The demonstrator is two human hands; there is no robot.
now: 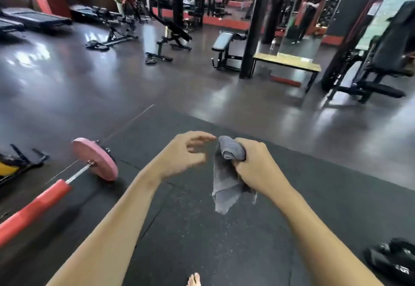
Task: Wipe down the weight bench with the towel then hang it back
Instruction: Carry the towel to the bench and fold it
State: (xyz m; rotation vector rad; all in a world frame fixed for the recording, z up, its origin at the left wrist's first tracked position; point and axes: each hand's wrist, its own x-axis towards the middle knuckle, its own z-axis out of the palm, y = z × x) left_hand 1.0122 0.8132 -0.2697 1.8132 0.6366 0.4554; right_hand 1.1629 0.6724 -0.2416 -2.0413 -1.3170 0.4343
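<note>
A grey towel (225, 180) hangs bunched from my right hand (253, 164), which is closed around its upper part at mid-frame. My left hand (184, 153) hovers just left of the towel with fingers spread, its fingertips close to the towel's top and holding nothing. Several black weight benches stand far off across the floor: an incline bench (173, 32) at the middle back and a flat padded bench (222, 41) to its right. Both hands are well away from them.
A barbell with a pink plate (96, 157) and a red sleeve (33, 209) lies on the black rubber mat (202, 229) at my left. A wooden-topped bench (287, 62), a black pillar (253, 27) and machines stand at the right. Dark bags (393, 261) lie lower right.
</note>
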